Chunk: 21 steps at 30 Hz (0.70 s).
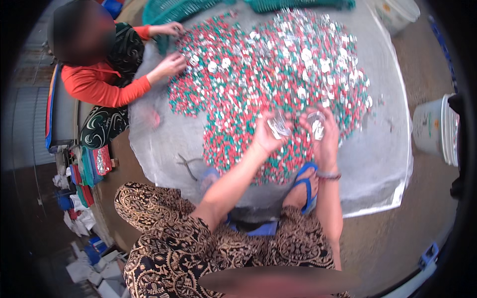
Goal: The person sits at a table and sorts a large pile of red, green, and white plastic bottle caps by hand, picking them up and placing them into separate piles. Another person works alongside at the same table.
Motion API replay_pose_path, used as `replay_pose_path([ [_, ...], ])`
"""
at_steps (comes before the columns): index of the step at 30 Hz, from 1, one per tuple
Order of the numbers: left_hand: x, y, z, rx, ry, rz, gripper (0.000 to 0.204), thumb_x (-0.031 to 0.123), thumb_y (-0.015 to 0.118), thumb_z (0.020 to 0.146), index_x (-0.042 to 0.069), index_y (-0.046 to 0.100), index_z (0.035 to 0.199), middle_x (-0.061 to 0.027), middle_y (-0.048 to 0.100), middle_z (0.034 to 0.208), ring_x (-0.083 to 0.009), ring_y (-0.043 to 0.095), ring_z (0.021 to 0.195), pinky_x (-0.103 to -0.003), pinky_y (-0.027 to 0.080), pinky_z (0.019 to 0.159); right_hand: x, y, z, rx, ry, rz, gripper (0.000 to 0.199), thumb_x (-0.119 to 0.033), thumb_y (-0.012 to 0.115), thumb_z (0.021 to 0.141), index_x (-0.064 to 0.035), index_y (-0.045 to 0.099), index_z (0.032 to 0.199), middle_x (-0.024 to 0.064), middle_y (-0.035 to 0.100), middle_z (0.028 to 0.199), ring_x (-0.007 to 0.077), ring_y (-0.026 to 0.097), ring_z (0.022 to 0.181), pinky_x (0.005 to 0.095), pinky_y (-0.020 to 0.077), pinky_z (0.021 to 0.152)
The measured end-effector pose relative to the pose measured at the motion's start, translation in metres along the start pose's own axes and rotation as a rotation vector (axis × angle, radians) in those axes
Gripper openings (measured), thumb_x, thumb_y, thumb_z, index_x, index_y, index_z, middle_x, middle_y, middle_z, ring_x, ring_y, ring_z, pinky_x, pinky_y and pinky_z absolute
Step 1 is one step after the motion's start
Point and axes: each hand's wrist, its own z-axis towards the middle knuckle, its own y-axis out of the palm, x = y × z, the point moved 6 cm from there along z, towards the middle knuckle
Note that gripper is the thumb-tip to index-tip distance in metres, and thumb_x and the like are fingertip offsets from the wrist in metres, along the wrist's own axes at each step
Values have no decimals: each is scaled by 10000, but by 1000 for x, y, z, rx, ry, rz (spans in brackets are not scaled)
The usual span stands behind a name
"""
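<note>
1. Hands first: our left hand [267, 133] is half curled, palm turned up, fingers bent around a small clear, silvery piece [278, 126] that it grips above the heap.
2. Our right hand [325, 135] is likewise curled, fingers closed on a second clear piece [317, 125], held just beside the left one.
3. Both pieces sit in our hands, over the near edge of a broad heap of red, green and white bits [258, 84], with shiny silver bits thicker toward the far right.
4. The heap lies on a grey sheet [377, 159] spread over the floor; our foot in a blue sandal [307, 186] rests on the sheet's near edge.
5. Pliers [188, 165] lie on the sheet to our left.
6. Across the heap, another person in an orange sleeve [107, 89] has both hands in the bits.
7. A white bucket [437, 130] stands well to the right, off the sheet.
</note>
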Motion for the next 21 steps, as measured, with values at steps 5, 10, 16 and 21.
replay_pose_path([
  [5, -47, -22, 4, 352, 63, -24, 315, 304, 471, 871, 69, 575, 1053, -98, 633, 983, -245, 602, 871, -404, 507, 755, 30, 61, -29, -119, -521, -1613, 306, -176, 454, 904, -44, 547, 1163, 171, 531, 1198, 364, 406, 1213, 457, 321, 1022],
  [10, -42, -28, 14, 309, 144, -65, 376, 366, 396, 915, 55, 591, 997, -118, 633, 1017, -279, 580, 999, -390, 456, 902, 18, 61, -40, -231, -471, -1375, 388, -146, 454, 906, -58, 491, 1282, 169, 440, 1330, 378, 297, 1303, 480, 253, 1070],
  [16, 57, 194, 141, -188, 98, -289, 423, 331, 447, 898, -38, 515, 1093, -225, 540, 1036, -348, 551, 982, -497, 496, 862, -80, 19, -21, 138, -552, -1139, 416, -187, 370, 963, -9, 423, 1336, 169, 408, 1376, 300, 379, 1275, 400, 265, 1073],
  [21, 122, 320, 157, -298, 235, 35, 720, 481, 264, 967, 43, -69, 1432, -292, 26, 1464, -535, 111, 1317, -635, 277, 1038, -98, -13, -10, 303, -484, -785, 455, -263, 333, 987, -43, 382, 1382, 144, 443, 1354, 255, 418, 1245, 375, 357, 1001],
])
